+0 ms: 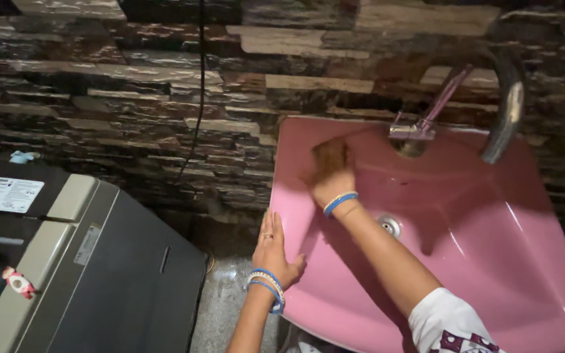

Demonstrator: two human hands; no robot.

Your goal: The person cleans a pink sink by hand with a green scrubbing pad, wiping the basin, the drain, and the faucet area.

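Against a rough stacked-stone wall (132,98), a pink basin (492,261) hung beside a dark washing machine (119,274). The right hand (331,180) closed round a brown scrubbing pad (328,157) at the basin's back left corner (blurred mid-stroke), forearm stretched across the bowl. The left hand (271,252) lay flat and open on the left rim; on wet glaze it could slip.

Both wrists wear blue-and-white bangles; left hand (271,252) has a ring (gold-toned) — right sleeve white, patterned.
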